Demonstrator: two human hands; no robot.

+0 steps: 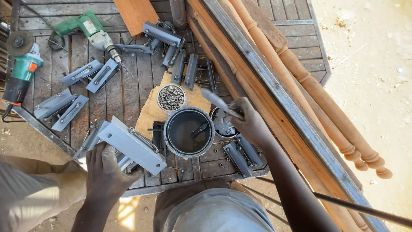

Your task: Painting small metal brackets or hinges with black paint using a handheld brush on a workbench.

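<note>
My left hand (107, 169) grips a grey painted metal bracket (131, 144) at the near edge of the wooden bench. My right hand (251, 122) holds a paint brush (219, 103) with grey-coated bristles, raised just right of an open can of grey paint (189, 132). A dark stirring stick lies inside the can. The can lid (223, 124) lies partly hidden under my right hand. A small tin of nuts and bolts (171, 98) stands just beyond the paint can on a piece of board.
Several more grey brackets (81, 73) lie spread over the slatted bench (128, 94). A green drill (92, 30) and a green angle grinder (21, 64) lie at the far left. Turned wooden legs (326, 103) and a metal-edged frame (274, 86) run diagonally at the right.
</note>
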